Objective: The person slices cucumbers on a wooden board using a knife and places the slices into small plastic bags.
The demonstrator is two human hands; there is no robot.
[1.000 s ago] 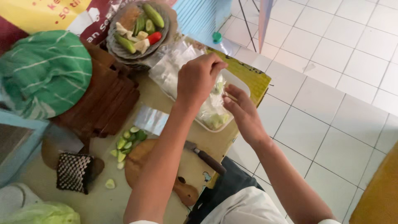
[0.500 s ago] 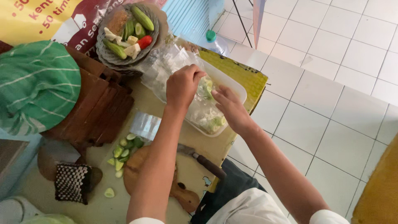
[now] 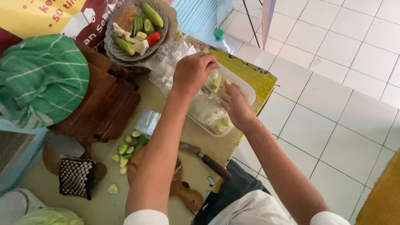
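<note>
I see the left hand [image 3: 193, 73] pinching a clear bag [image 3: 208, 109] over the white tray [image 3: 246, 89]; right hand [image 3: 236, 104] flat on it (grip open). Vegetables [image 3: 218, 121] could spill if it slips.

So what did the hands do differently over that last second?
Both hands came down into the white tray. The left hand now pinches some cut greens above it, and the right hand presses on the clear bag inside. The knife, cutting board and cucumber slices stayed put.

Green-striped cloth [image 3: 41, 79]; white tray [image 3: 246, 89]
</note>
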